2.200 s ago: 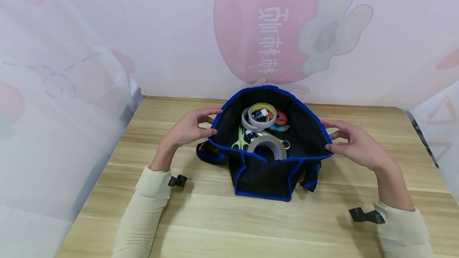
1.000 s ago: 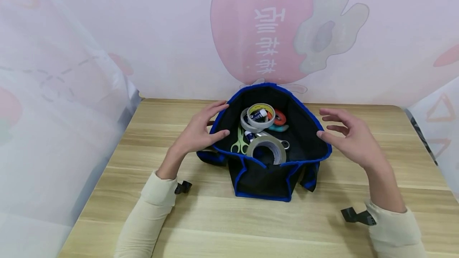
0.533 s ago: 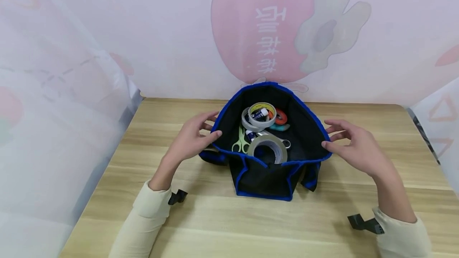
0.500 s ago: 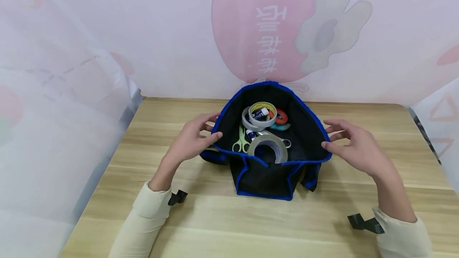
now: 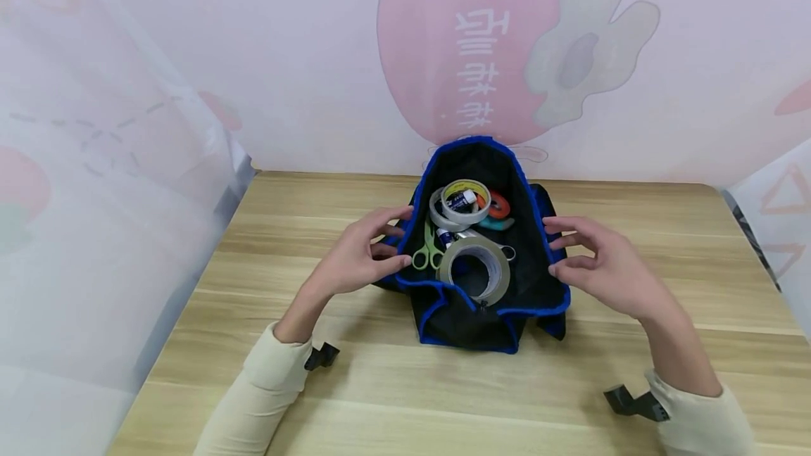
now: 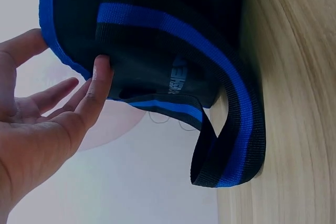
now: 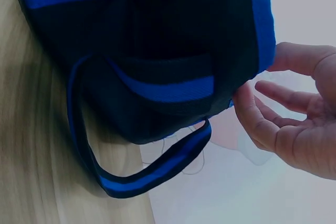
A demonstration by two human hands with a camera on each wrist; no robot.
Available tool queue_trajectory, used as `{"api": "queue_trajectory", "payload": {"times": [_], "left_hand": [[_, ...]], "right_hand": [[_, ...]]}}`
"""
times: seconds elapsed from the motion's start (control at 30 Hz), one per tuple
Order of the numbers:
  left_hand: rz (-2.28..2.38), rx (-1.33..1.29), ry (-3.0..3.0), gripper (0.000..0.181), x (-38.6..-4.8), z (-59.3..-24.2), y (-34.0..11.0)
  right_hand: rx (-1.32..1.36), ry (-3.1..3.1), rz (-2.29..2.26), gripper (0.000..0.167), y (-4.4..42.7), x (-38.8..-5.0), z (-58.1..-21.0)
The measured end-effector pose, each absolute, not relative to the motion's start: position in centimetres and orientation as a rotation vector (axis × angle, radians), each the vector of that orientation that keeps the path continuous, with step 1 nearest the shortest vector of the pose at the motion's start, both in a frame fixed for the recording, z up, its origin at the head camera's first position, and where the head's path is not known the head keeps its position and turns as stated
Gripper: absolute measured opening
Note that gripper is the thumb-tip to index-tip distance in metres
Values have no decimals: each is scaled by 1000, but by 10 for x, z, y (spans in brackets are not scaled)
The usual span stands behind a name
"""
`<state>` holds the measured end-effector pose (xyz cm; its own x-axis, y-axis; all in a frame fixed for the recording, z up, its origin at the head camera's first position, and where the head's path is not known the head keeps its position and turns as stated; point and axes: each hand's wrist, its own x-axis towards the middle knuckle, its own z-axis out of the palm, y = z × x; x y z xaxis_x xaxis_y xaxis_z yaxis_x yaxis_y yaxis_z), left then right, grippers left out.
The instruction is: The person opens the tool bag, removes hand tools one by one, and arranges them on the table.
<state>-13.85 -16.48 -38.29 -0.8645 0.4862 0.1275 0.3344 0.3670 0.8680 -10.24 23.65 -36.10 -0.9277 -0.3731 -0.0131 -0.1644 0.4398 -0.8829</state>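
A black fabric bag with blue edging (image 5: pixel 469 329) stands with its mouth spread on the table. My left hand (image 5: pixel 357 255) pinches its left rim, thumb inside and fingers outside. My right hand (image 5: pixel 602 266) pinches the right rim the same way. Inside lie a wide roll of tape (image 5: pixel 504 274), green-handled scissors (image 5: pixel 431 239), whitish tape rolls (image 5: pixel 465 218), a dark tube with a white cap (image 5: pixel 457 202), an orange ring-shaped item (image 5: pixel 501 207) and a teal item (image 5: pixel 497 224). Some contents overlap and are partly hidden.
Striped carrying straps hang outside the bag, the left strap (image 6: pixel 241 129) and the right strap (image 7: pixel 142 182) both looping down to the table. A wood-grain table (image 5: pixel 393 400) lies under everything. A printed curtain (image 5: pixel 304 76) rises behind the table's far edge.
Both hands briefly came off the rim, then took hold again. Since then they have moved toward each other, and the bag's mouth has become narrower, its front edge buckling.
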Motion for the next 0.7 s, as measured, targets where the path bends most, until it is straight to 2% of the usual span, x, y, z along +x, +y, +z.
{"api": "queue_trajectory", "payload": {"times": [0.43, 0.7], "left_hand": [[1535, 724, 2523, 71, -145, -382, -172], [1574, 697, 2555, 67, -162, -381, -169]], "right_hand": [[-513, 2642, -1407, 61, 228, -112, -362], [-676, 2883, -1319, 53, 221, -129, -358]]}}
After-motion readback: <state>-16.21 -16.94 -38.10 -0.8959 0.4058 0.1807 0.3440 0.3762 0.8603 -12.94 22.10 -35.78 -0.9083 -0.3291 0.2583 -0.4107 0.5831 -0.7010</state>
